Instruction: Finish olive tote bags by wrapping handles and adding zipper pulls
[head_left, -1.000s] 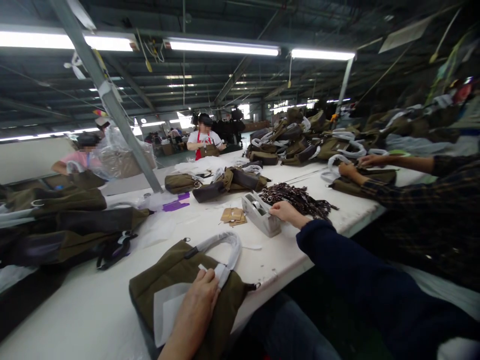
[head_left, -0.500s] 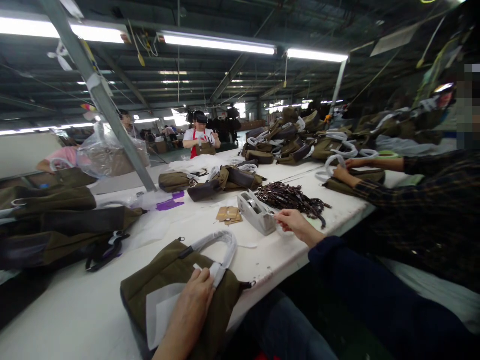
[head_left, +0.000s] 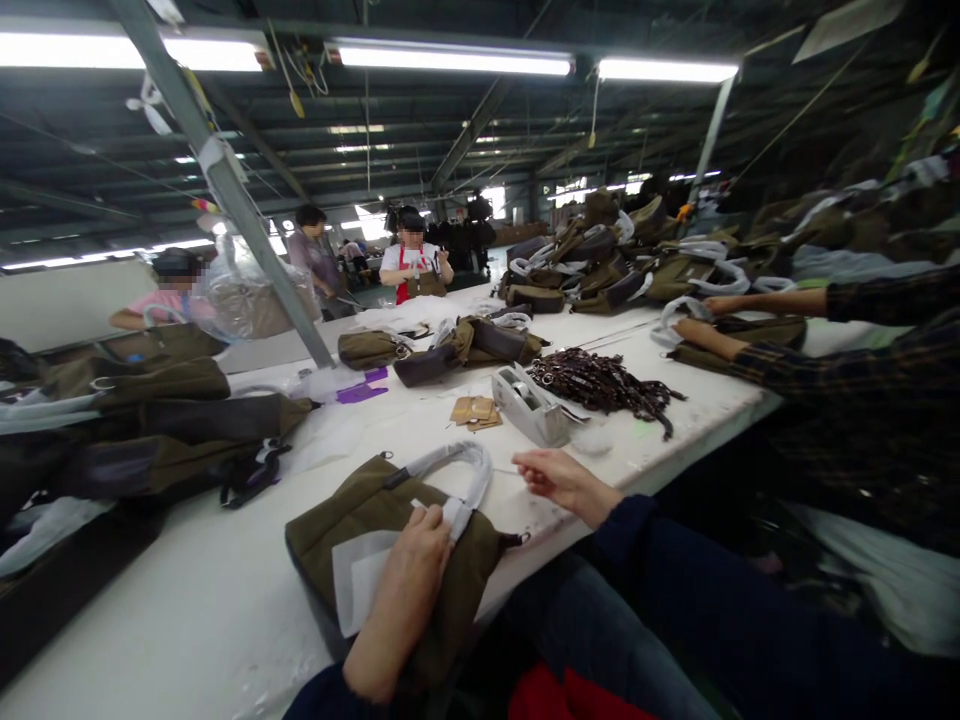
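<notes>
An olive handbag [head_left: 352,510] lies on the white table in front of me, its handle [head_left: 478,475] covered in white wrapping. My left hand [head_left: 416,560] is closed on the white wrapping at the base of the handle and rests on the bag's front. A white sheet [head_left: 352,580] lies on the bag beside that hand. My right hand [head_left: 559,480] is just right of the handle, thumb and fingers pinched on a small piece of tape that is hard to see. Behind it stands a grey tape dispenser [head_left: 531,405].
Dark straps [head_left: 600,385] are heaped beyond the dispenser, with brown cards [head_left: 475,411] to its left. More bags [head_left: 187,430] are piled at left and at the back right. A co-worker's hands [head_left: 705,325] handle another bag at right. A metal post [head_left: 255,230] rises at left.
My right hand has come away from the tape dispenser, moving left and nearer to the bag's handle. My left hand keeps its hold. The view has shifted slightly.
</notes>
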